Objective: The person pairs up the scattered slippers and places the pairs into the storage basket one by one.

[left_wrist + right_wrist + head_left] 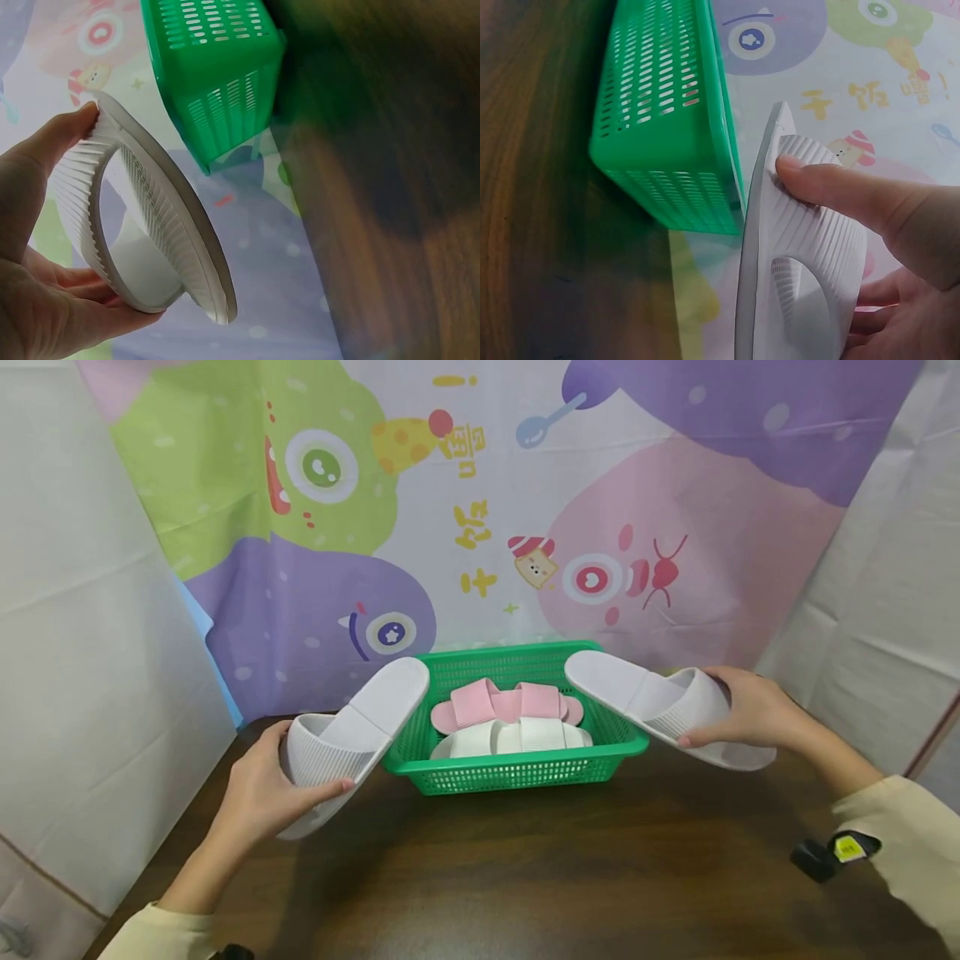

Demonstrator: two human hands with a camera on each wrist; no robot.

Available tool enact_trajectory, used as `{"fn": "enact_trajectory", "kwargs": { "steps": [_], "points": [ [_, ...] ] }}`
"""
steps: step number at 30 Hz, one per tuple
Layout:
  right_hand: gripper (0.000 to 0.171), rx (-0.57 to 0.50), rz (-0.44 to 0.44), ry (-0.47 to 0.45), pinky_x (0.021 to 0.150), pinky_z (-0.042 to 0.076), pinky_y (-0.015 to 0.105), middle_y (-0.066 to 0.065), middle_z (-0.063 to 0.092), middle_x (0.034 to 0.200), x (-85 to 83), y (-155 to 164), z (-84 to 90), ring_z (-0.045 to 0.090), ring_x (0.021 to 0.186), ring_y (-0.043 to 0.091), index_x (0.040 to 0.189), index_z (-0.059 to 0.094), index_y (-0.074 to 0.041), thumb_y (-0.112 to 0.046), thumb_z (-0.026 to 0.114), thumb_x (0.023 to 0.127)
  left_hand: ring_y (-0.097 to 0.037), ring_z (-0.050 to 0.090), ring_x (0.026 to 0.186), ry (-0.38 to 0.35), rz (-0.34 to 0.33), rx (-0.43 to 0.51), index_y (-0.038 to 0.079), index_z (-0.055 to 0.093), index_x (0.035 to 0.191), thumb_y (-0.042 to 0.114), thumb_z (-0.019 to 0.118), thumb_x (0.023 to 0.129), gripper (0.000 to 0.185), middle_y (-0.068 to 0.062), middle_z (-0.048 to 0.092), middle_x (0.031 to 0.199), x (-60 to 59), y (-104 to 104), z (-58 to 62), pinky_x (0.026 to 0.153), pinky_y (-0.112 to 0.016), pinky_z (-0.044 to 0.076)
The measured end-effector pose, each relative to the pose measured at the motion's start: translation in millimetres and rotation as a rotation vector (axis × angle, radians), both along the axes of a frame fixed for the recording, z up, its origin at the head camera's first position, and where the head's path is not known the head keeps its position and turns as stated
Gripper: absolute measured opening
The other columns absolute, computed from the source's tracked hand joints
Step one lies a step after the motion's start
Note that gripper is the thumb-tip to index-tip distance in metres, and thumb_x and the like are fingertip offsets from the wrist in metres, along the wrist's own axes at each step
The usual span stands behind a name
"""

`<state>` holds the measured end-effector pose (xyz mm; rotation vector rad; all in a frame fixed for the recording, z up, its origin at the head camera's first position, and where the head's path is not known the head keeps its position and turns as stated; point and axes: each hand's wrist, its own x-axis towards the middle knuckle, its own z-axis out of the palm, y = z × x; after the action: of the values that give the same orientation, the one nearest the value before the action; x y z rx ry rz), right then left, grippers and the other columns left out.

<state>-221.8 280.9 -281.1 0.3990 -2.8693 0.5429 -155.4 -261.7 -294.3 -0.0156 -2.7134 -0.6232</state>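
My left hand grips a white slide slipper across its ribbed strap, tilted with its heel end up toward the basket's left rim. On the other side my right hand holds another white slipper by the strap, its heel end over the basket's right rim. Between them stands a green plastic basket with a pink pair of slippers at the back and a white pair in front. In the left wrist view, thumb and fingers pinch the strap of the slipper from both sides.
The basket stands on a dark brown wooden table. Behind it hangs a cloth with cartoon figures. White sheets hang at both sides. A black strap device with a yellow label is on the right sleeve.
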Motion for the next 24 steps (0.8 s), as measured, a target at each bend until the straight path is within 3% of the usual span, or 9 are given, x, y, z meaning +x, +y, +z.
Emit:
{"fn": "enact_trajectory", "kwargs": {
  "steps": [8, 24],
  "points": [
    [0.098, 0.023, 0.039, -0.004, 0.073, 0.050, 0.039, 0.025, 0.061, 0.117, -1.9, -1.2, 4.7, 0.057, 0.096, 0.031, 0.132, 0.048, 0.007, -0.048, 0.086, 0.061, -0.040, 0.061, 0.094, 0.064, -0.033, -0.004, -0.002, 0.040, 0.138, 0.054, 0.085, 0.060, 0.106, -0.026, 0.058, 0.119, -2.7, -1.3, 1.0, 0.072, -0.050, 0.053],
    [0.098, 0.030, 0.083, -0.023, 0.076, 0.055, 0.048, 0.022, 0.060, 0.116, -2.9, -8.0, 10.3, 0.056, 0.097, 0.030, 0.131, 0.047, 0.005, -0.049, 0.088, 0.059, -0.038, 0.060, 0.095, 0.083, -0.082, -0.040, -0.004, 0.042, 0.134, 0.052, 0.087, 0.059, 0.104, -0.026, 0.059, 0.117, -10.2, 2.1, 8.4, 0.074, -0.052, 0.053]
  ]
}}
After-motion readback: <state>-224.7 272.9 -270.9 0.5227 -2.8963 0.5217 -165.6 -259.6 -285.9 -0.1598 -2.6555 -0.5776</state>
